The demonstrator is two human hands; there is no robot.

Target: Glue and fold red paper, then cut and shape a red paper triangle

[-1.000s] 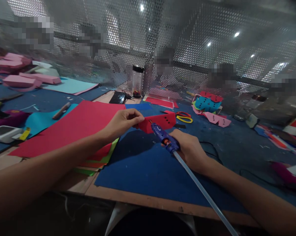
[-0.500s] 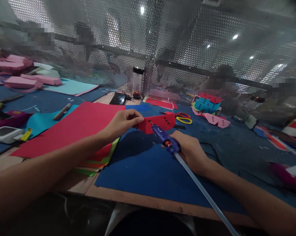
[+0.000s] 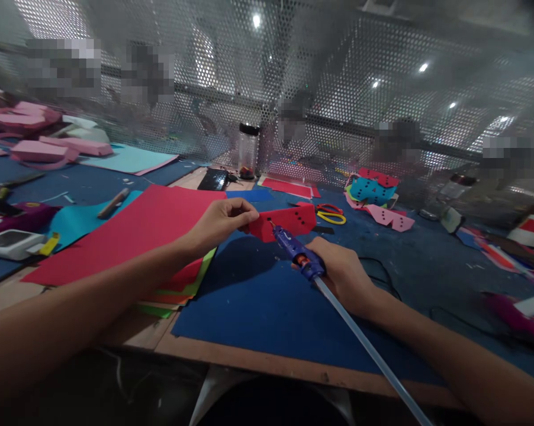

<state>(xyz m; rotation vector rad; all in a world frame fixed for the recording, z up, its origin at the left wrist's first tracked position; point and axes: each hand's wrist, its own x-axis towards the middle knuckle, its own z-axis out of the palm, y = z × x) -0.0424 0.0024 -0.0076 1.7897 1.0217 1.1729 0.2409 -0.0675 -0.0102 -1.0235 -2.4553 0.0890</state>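
Between its thumb and fingers, my left hand [image 3: 226, 220] pinches the left end of a red paper piece [image 3: 289, 220] marked with black dots, held above the blue table mat [image 3: 249, 302]. My right hand [image 3: 344, 269] is wrapped around a blue hot glue gun [image 3: 299, 253]. A long clear glue stick [image 3: 364, 340] sticks out of the gun's back end. The nozzle points at the left part of the red piece, close to a black dot; whether it touches I cannot tell.
Left of the mat lies a stack of coloured sheets, red sheet [image 3: 138, 231] on top. Behind are scissors [image 3: 331, 214], a phone [image 3: 214, 178] and a jar [image 3: 248, 151]. Dotted paper pieces [image 3: 373, 189] sit back right. A black cord [image 3: 385, 275] runs beside my right hand. Perforated metal stands behind.
Both hands, the red piece and the glue gun stay almost where they were. Only the camera view has shifted very slightly.
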